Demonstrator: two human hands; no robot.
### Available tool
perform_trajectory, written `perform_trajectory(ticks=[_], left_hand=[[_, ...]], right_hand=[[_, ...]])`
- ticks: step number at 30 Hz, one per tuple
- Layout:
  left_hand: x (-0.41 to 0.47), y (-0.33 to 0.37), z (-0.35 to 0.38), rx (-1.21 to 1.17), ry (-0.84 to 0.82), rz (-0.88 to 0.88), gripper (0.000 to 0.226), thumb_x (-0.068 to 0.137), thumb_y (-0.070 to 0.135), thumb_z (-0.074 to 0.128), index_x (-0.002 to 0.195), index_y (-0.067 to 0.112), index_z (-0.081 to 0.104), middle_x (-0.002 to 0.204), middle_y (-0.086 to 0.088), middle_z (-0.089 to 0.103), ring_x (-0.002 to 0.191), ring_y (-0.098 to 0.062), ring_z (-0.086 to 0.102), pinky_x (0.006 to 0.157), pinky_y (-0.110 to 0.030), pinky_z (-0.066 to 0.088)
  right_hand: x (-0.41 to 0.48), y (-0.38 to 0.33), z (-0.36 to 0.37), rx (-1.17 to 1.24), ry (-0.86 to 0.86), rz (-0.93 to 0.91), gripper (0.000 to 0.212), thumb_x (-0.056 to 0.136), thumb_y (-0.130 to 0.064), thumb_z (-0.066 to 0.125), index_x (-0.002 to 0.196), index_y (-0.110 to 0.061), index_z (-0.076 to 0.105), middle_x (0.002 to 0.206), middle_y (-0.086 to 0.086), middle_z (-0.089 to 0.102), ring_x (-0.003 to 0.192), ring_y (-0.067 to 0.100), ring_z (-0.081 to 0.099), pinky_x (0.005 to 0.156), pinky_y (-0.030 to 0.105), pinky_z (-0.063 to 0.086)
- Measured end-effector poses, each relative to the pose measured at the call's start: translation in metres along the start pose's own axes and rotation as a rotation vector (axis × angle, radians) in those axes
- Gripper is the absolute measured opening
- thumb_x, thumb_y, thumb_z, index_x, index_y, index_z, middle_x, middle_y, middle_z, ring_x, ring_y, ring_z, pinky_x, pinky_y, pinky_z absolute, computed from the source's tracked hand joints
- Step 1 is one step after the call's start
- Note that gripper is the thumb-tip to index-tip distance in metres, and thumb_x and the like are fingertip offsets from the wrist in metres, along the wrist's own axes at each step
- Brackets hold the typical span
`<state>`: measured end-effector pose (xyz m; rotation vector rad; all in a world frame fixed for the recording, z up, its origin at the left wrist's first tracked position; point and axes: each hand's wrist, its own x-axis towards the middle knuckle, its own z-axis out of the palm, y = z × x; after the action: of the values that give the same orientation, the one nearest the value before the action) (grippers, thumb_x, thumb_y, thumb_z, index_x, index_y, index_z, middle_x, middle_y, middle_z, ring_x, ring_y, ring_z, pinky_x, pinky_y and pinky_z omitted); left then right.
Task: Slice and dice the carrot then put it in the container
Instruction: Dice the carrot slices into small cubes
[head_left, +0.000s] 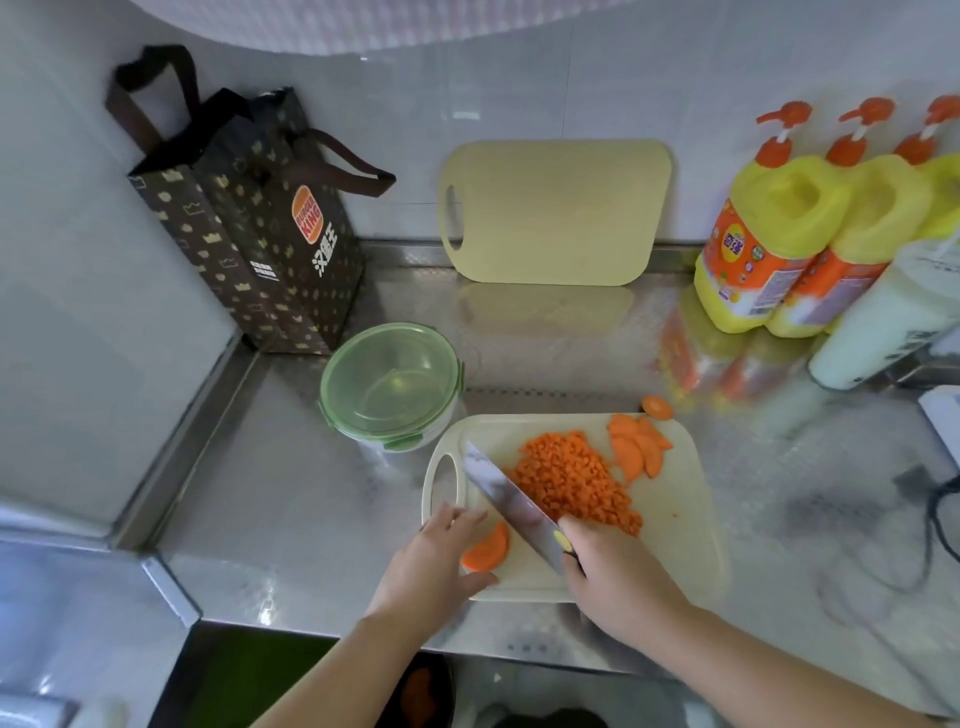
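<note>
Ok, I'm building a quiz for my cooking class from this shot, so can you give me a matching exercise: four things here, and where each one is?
Things: 1 knife; 2 container; 3 carrot slice; 4 diced carrot.
Places: A between thumb and fingers of the left hand; B heaped on the cutting board; C held in the right hand; D on the counter, green lid on.
Pairs: 1-C, 2-D, 3-A, 4-B.
</note>
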<state>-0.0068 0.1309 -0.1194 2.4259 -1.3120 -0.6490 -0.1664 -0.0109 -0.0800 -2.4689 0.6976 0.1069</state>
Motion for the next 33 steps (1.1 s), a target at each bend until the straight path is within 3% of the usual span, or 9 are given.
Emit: perform_trajectory(ticks=[5, 12, 16, 19, 24, 27, 30, 33], left_hand=[[0.006, 0.011, 0.000, -0.069, -0.027, -0.008, 0.040, 0.086, 0.028, 0.065, 0.125, 0.026, 0.057, 0.120, 0.009, 0.048, 0.105, -0.012, 0.053, 0.091, -0.026, 0.044], [0.009, 0.016, -0.004, -0.065, 0.001, 0.005, 0.036, 0.088, 0.023, 0.063, 0.123, 0.030, 0.058, 0.121, 0.012, 0.049, 0.111, -0.009, 0.049, 0.094, -0.026, 0.044], [-0.007, 0.021, 0.000, -0.392, 0.208, -0.329, 0.034, 0.082, 0.025, 0.071, 0.110, 0.020, 0.055, 0.111, 0.005, 0.053, 0.082, -0.002, 0.060, 0.066, -0.011, 0.044], [-0.011, 0.030, 0.010, -0.656, 0.196, -0.493, 0.042, 0.077, 0.025, 0.075, 0.112, 0.016, 0.054, 0.100, 0.006, 0.062, 0.085, -0.007, 0.061, 0.072, -0.018, 0.043], [0.003, 0.043, 0.012, -0.740, 0.211, -0.523, 0.046, 0.082, 0.015, 0.071, 0.123, 0.014, 0.051, 0.096, 0.011, 0.059, 0.090, -0.010, 0.061, 0.066, -0.013, 0.042], [0.012, 0.048, 0.010, -0.702, 0.179, -0.476, 0.052, 0.082, 0.012, 0.071, 0.129, 0.013, 0.049, 0.099, 0.010, 0.057, 0.091, -0.009, 0.061, 0.076, -0.019, 0.049], [0.009, 0.053, 0.010, -0.629, 0.165, -0.391, 0.050, 0.083, 0.014, 0.071, 0.127, 0.018, 0.049, 0.106, 0.008, 0.052, 0.080, 0.003, 0.055, 0.063, -0.003, 0.042], [0.001, 0.053, 0.014, -0.492, 0.164, -0.313, 0.044, 0.084, 0.010, 0.065, 0.125, 0.021, 0.052, 0.113, 0.007, 0.046, 0.082, -0.001, 0.052, 0.063, -0.001, 0.037]], right_hand=[[-0.004, -0.002, 0.001, -0.050, -0.020, -0.020, 0.013, 0.093, -0.017, 0.039, 0.081, -0.019, 0.037, 0.075, -0.004, 0.050, 0.074, 0.023, 0.054, 0.059, 0.034, 0.034], [-0.002, 0.008, -0.006, -0.052, -0.002, 0.017, 0.030, 0.091, -0.016, 0.041, 0.067, -0.023, 0.024, 0.064, -0.006, 0.038, 0.062, 0.018, 0.040, 0.049, 0.027, 0.024], [0.002, 0.007, -0.011, -0.104, -0.018, -0.014, 0.033, 0.092, -0.017, 0.040, 0.066, -0.024, 0.022, 0.063, -0.006, 0.037, 0.059, 0.016, 0.039, 0.048, 0.026, 0.022], [0.006, 0.004, -0.012, -0.139, -0.037, -0.036, 0.032, 0.093, -0.018, 0.042, 0.068, -0.024, 0.024, 0.064, -0.007, 0.037, 0.062, 0.019, 0.042, 0.050, 0.031, 0.025], [-0.002, 0.000, -0.012, -0.166, -0.073, -0.063, 0.021, 0.093, -0.017, 0.039, 0.075, -0.024, 0.031, 0.069, -0.007, 0.043, 0.065, 0.020, 0.050, 0.055, 0.034, 0.035], [-0.010, -0.004, -0.008, -0.137, -0.051, -0.034, 0.015, 0.094, -0.016, 0.039, 0.081, -0.023, 0.034, 0.069, -0.010, 0.040, 0.065, 0.016, 0.046, 0.051, 0.024, 0.030], [-0.015, -0.010, -0.006, -0.112, -0.023, 0.021, 0.009, 0.094, -0.017, 0.039, 0.088, -0.022, 0.037, 0.079, -0.009, 0.045, 0.068, 0.014, 0.042, 0.047, 0.020, 0.024], [-0.016, -0.016, -0.006, -0.131, -0.053, 0.053, 0.007, 0.095, -0.016, 0.038, 0.095, -0.022, 0.040, 0.087, -0.005, 0.049, 0.071, 0.014, 0.042, 0.051, 0.025, 0.025]])
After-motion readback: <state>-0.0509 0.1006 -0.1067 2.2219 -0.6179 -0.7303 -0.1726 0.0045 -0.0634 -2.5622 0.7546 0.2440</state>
